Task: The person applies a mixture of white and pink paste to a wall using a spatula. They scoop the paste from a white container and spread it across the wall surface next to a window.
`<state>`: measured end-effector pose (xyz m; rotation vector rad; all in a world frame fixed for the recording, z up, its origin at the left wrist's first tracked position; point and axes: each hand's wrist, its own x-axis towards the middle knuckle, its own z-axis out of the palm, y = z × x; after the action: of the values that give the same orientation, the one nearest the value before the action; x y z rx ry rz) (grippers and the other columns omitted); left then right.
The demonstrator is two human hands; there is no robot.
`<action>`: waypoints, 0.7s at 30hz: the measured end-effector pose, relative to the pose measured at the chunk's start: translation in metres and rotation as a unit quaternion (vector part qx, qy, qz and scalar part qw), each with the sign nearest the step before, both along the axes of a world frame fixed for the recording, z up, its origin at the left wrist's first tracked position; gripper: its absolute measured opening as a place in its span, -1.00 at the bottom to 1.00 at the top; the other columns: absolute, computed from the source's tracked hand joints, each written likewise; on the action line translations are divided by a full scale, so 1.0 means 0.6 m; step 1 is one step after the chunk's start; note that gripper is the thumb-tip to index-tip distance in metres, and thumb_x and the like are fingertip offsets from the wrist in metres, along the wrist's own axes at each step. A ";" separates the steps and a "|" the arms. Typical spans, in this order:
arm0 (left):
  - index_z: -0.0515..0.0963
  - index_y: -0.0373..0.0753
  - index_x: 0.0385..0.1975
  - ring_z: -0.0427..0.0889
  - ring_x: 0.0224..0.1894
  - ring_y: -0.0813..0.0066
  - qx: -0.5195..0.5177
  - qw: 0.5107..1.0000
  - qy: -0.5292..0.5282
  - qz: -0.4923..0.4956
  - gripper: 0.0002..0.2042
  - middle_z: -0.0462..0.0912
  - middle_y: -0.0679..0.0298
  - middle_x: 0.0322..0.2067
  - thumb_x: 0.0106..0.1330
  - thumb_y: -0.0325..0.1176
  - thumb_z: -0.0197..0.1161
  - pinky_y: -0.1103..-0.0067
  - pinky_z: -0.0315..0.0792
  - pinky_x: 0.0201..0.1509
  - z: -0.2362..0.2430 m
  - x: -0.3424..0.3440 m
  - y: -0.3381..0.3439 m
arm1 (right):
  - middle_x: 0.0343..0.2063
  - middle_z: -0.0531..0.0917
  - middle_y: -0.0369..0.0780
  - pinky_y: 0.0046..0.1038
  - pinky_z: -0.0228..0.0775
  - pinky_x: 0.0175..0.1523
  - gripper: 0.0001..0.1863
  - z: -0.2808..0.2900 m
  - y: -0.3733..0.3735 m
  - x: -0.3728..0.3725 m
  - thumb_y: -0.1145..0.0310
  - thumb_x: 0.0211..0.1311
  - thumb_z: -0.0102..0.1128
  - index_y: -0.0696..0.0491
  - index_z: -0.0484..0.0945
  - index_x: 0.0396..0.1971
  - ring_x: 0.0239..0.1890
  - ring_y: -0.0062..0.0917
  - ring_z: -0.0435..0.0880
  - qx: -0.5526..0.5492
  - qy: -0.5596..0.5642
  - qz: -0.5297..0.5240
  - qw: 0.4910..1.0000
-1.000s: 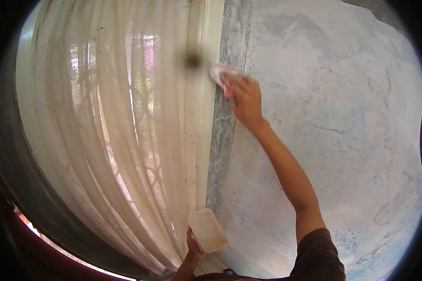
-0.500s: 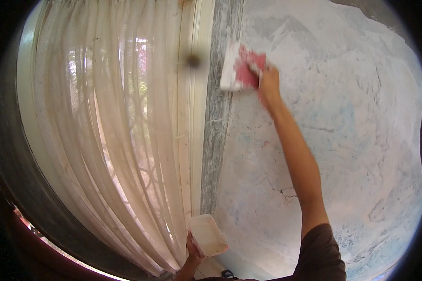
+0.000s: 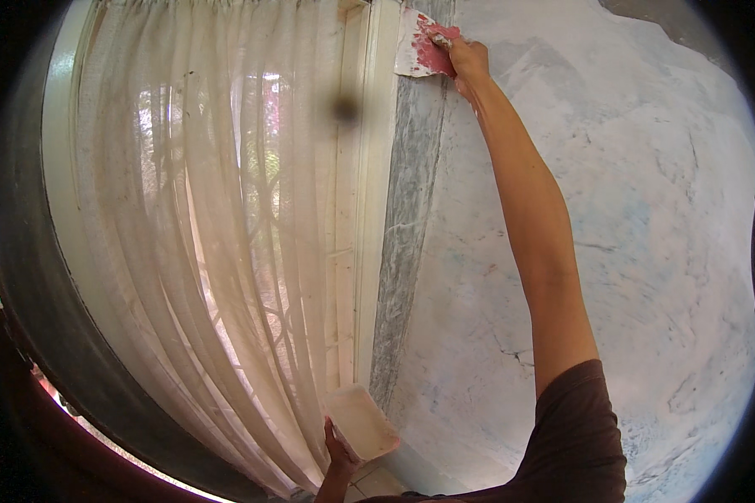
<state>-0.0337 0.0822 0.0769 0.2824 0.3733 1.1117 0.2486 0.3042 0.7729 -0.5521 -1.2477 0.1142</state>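
Note:
High on the wall, my right hand [image 3: 470, 61] is closed round the handle of a wide red putty spreader [image 3: 432, 52], smeared with white along its blade. The spreader lies against the top of a grey strip [image 3: 413, 193] that runs down beside the window frame. My right arm is stretched far up across the wall [image 3: 646, 251]. Down near the bottom edge, my left hand [image 3: 339, 446] grips the side of a whitish rectangular plastic tub [image 3: 365, 426], held tilted. What the tub holds is hard to make out.
A sheer cream curtain [image 3: 226, 235] hangs over the window at left, beside a cream frame [image 3: 382, 126]. The wall is patchy white, with cracks [image 3: 516, 358] and bluish stains. Floor tiles [image 3: 377, 483] show below the tub. A dark blurred spot floats before the frame.
My right hand has carried the spreader upward to the top of the grey strip. The tub in my left hand has shifted slightly left, and the view has tilted a little.

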 end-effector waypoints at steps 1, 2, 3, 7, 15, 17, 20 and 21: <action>0.32 -0.14 0.43 0.55 0.23 0.03 0.000 1.000 0.017 0.001 -0.19 0.53 0.08 0.24 0.42 0.40 -0.10 0.08 0.44 0.32 0.022 0.007 -0.003 | -0.32 0.67 -0.09 -0.30 0.51 -0.27 -0.67 0.009 0.001 0.015 0.33 0.14 0.38 0.37 0.64 -0.38 -0.33 -0.44 0.62 -0.001 -0.002 -0.006 1.000; 0.33 -0.14 0.42 0.55 0.23 0.04 -0.002 0.999 0.036 0.007 -0.20 0.54 0.08 0.24 0.43 0.39 -0.10 0.09 0.44 0.32 0.032 0.009 -0.008 | -0.27 0.71 -0.02 -0.29 0.55 -0.20 -0.64 0.013 0.002 0.019 0.31 0.11 0.40 0.38 0.65 -0.35 -0.25 -0.36 0.68 -0.007 0.034 -0.092 0.995; 0.33 -0.14 0.42 0.55 0.23 0.04 -0.003 0.999 0.034 0.003 -0.20 0.54 0.08 0.24 0.43 0.39 -0.10 0.09 0.44 0.32 0.026 0.014 -0.006 | -0.23 0.75 0.06 -0.27 0.59 -0.13 -0.61 0.014 0.002 0.025 0.28 0.08 0.41 0.39 0.66 -0.32 -0.18 -0.28 0.75 -0.014 0.069 -0.179 0.981; 0.31 -0.10 0.43 0.54 0.24 0.06 -0.037 0.999 0.009 -0.024 -0.21 0.52 0.13 0.26 0.42 0.40 -0.07 0.08 0.43 0.33 -0.032 -0.007 0.017 | -0.18 0.76 0.01 -0.31 0.55 -0.01 -0.53 -0.016 -0.078 -0.059 0.26 0.06 0.42 0.41 0.65 -0.21 -0.18 -0.34 0.73 -0.039 0.068 -0.266 0.961; 0.27 -0.03 0.46 0.51 0.29 0.09 -0.007 0.997 -0.048 -0.059 -0.27 0.46 0.18 0.33 0.46 0.34 -0.07 0.07 0.43 0.35 -0.059 0.009 0.023 | -0.30 0.74 -0.08 -0.37 0.54 -0.12 -0.65 0.028 -0.020 0.013 0.33 0.15 0.32 0.38 0.65 -0.27 -0.25 -0.42 0.70 0.034 -0.046 -0.236 0.970; 0.27 -0.02 0.46 0.50 0.30 0.09 -0.004 0.998 -0.036 -0.054 -0.28 0.46 0.18 0.33 0.47 0.33 -0.07 0.07 0.42 0.36 -0.062 -0.002 0.026 | -0.33 0.70 -0.11 -0.39 0.53 -0.20 -0.68 0.022 0.003 -0.004 0.37 0.19 0.28 0.41 0.62 -0.28 -0.30 -0.47 0.68 0.015 -0.016 -0.130 0.991; 0.27 -0.01 0.46 0.50 0.30 0.09 -0.025 0.999 -0.017 -0.037 -0.29 0.47 0.18 0.33 0.48 0.32 -0.08 0.07 0.42 0.36 -0.073 -0.021 0.031 | -0.32 0.68 -0.10 -0.39 0.51 -0.26 -0.65 0.003 -0.002 -0.036 0.38 0.22 0.28 0.47 0.60 -0.30 -0.32 -0.50 0.66 -0.029 0.011 -0.057 0.998; 0.27 -0.01 0.46 0.50 0.30 0.09 -0.025 0.999 -0.018 -0.038 -0.29 0.47 0.18 0.33 0.48 0.32 -0.08 0.07 0.42 0.36 -0.072 -0.022 0.031 | -0.29 0.68 -0.08 -0.38 0.51 -0.27 -0.62 0.000 -0.008 -0.040 0.36 0.22 0.30 0.50 0.58 -0.30 -0.32 -0.49 0.66 -0.053 -0.005 -0.050 0.997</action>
<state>-0.0468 0.1010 0.0334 0.2305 0.3561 1.0302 0.2247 0.2993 0.7731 -0.7062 -1.2263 0.0940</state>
